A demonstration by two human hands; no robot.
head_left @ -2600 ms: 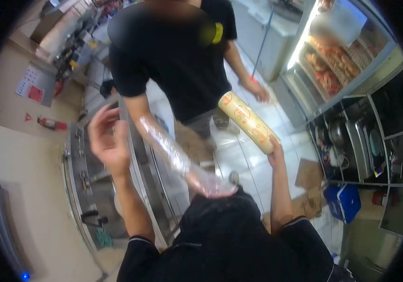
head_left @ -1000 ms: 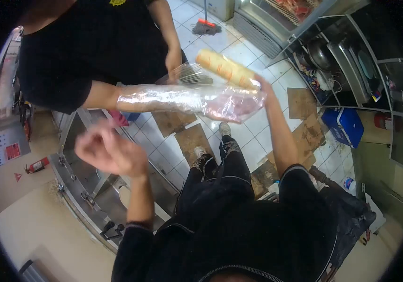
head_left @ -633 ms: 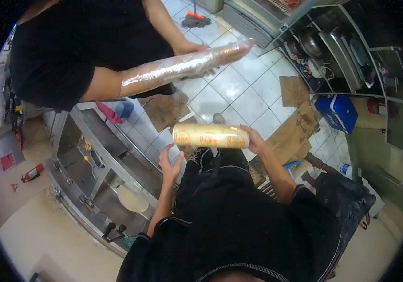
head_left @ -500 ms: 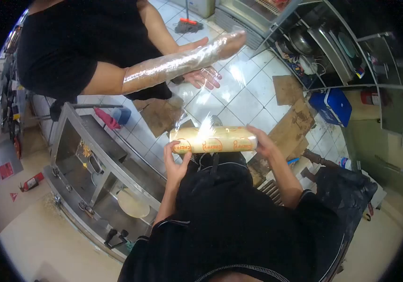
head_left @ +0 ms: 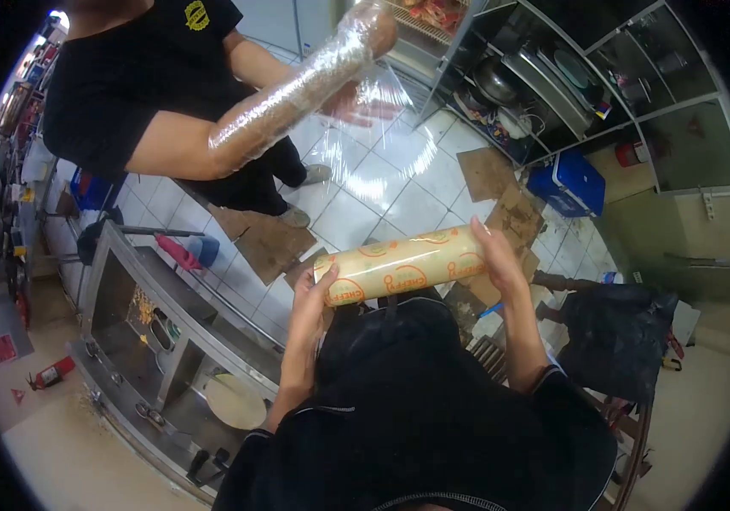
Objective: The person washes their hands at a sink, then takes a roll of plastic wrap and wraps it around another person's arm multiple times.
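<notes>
A wide roll of clear film with orange lettering lies across in front of my body. My left hand grips its left end, thumb on top. At the right end, my right hand holds the roll. A sheet of clear film stretches from the roll toward another person. That person's forearm is raised and wrapped in film up to the hand. The person's other hand, blurred, is behind the film.
A metal counter stands at the left, with a round pale item in it. Shelves with pans, a blue cooler and a black covered item are at the right. Cardboard lies on the tiled floor.
The roll has tilted, its right end now higher. The other person's wrapped forearm has risen and moved left, its hand now higher. The view has shifted.
</notes>
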